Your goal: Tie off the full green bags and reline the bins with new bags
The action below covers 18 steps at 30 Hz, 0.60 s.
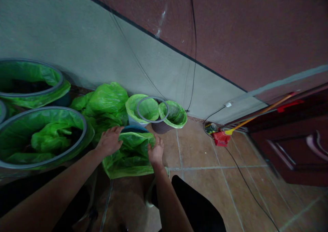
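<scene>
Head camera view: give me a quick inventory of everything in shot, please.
Large round tubs: 3, green-lined, grey rims, far left, one cut off by the edge.
Loose plastic bags: one bunch, bright green, between tubs and wall.
White bin: 1, green-lined, by the wall, grey ring on top.
Brown bin: 1, dark, green-lined, beside white bin.
Blue-rimmed bin: 1, green bag over it, at the hands.
Dustpan: 1, red, floor by door.
Pole: 1, orange-yellow, above dustpan.
Cable: 1, black, along floor.
Door: 1, dark red, right.
Left hand: on green bag.
Right hand: on green bag.
</scene>
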### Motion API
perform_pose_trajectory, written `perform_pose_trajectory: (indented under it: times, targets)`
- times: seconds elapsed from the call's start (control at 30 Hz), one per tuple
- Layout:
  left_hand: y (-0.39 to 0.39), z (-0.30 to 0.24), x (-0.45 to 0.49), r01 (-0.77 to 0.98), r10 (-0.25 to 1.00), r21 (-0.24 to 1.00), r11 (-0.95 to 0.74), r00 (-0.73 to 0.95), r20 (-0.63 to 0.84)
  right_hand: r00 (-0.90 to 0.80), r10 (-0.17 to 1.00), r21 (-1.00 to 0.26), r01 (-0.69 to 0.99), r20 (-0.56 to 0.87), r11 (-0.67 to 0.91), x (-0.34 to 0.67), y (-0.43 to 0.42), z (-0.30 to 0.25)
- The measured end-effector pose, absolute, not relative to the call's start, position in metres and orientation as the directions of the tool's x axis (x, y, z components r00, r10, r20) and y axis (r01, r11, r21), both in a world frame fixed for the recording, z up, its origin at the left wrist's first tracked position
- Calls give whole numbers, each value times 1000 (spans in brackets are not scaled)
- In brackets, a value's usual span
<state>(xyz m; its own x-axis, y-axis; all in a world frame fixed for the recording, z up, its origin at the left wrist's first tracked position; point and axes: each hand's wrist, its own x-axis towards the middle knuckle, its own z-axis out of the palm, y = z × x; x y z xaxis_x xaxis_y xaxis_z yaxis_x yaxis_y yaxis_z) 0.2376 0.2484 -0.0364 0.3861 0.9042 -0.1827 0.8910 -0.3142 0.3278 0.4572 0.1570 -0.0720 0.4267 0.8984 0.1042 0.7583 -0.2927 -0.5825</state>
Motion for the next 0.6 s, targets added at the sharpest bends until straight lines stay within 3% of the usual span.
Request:
perform_pose_trajectory:
  times: [0.2, 0.33, 0.47, 0.6]
  targets:
    - [252, -44, 244, 907, 880, 283, -310, 387, -276, 397, 916, -681, 685, 50, -260, 465, 186, -83]
    - [264, -42, 241, 945, 927, 290, -154, 240, -289, 393, 918, -736, 606, -53, -302, 466, 197, -89]
    - [278, -45, 232, 956, 950, 289, 55, 39, -310, 419, 895, -651, 638, -153, -410, 476, 200, -91]
    - [286, -52, 231, 938, 951, 336, 78, 31, -307, 388, 918, -614, 706, -82, -353, 486, 205, -93]
